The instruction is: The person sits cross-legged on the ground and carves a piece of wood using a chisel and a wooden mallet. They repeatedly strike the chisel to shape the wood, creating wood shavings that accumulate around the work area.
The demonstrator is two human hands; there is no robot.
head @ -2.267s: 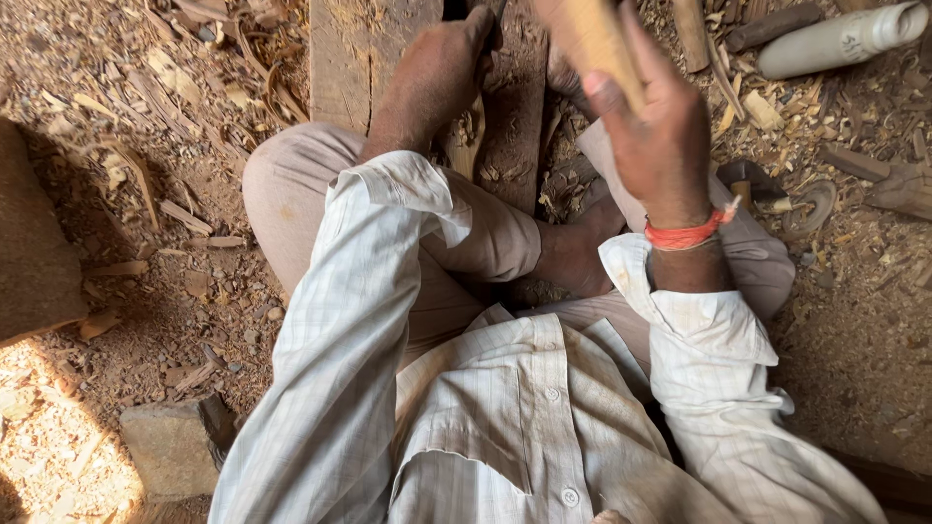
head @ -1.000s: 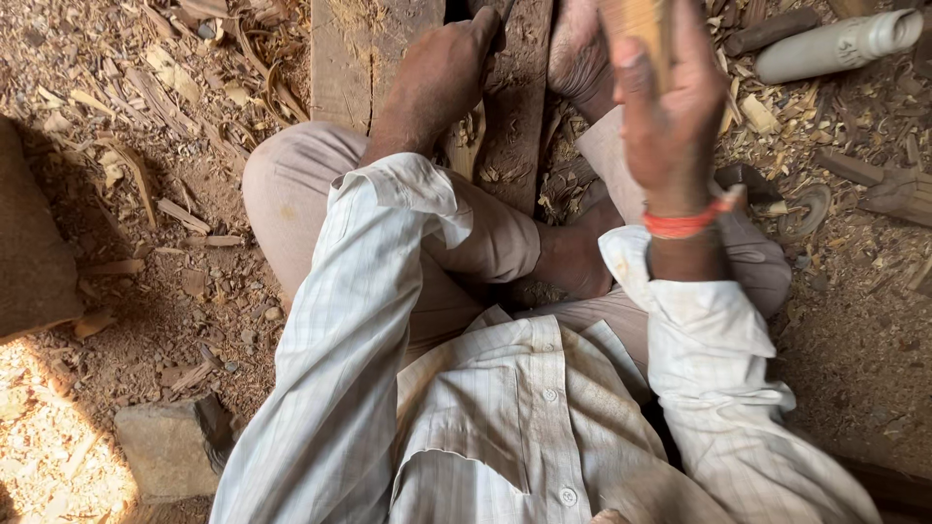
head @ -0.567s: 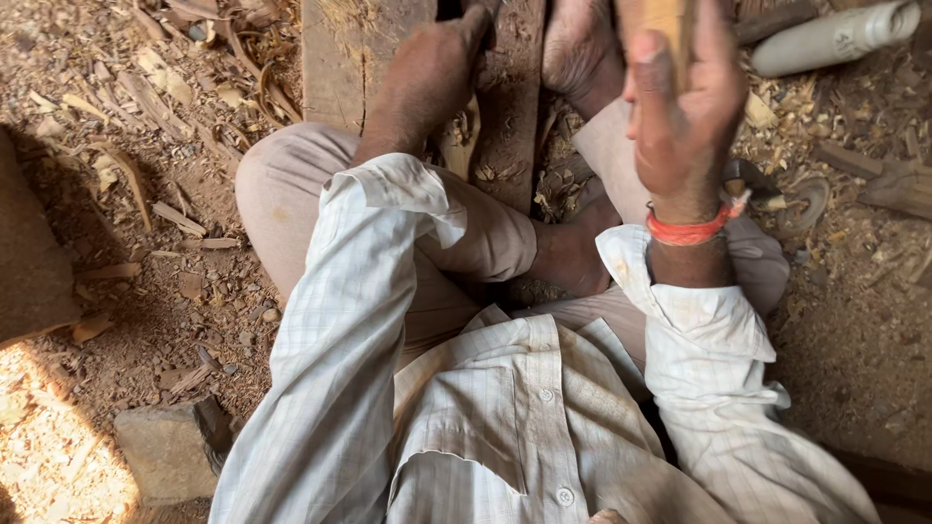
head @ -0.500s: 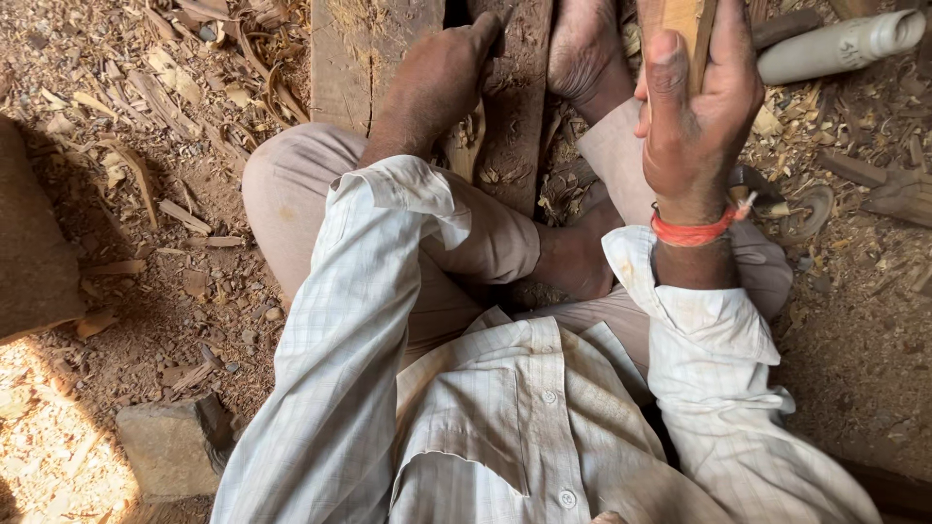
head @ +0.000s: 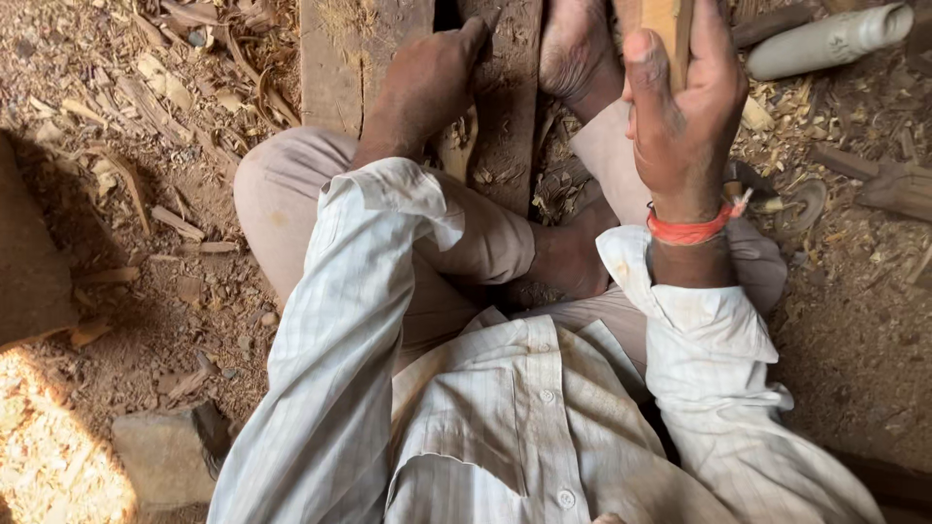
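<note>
1. The right hand (head: 684, 121) is clenched around a pale wooden handle (head: 670, 24), which stands upright in the fist and runs out of view past the top edge.
2. An orange thread band (head: 691, 229) circles the right wrist, just below the fist.
3. The left hand (head: 424, 82) lies knuckles up on a dark weathered wooden plank (head: 507, 97), to the left of the wooden handle; its fingers curl toward the plank's top end, and I cannot tell whether they grip anything.
4. A bare foot (head: 575, 53) rests on the ground between the plank and the wooden handle, touching the plank's right side.
5. A second, lighter plank (head: 330, 63) lies just left of the dark plank.
6. A pale cylindrical turned piece (head: 825, 41) lies on the ground right of the wooden handle, well apart from it.
7. Wood shavings (head: 194, 87) cover the dirt left of the planks.
8. A grey stone block (head: 160, 456) sits far down-left of the dark plank.
</note>
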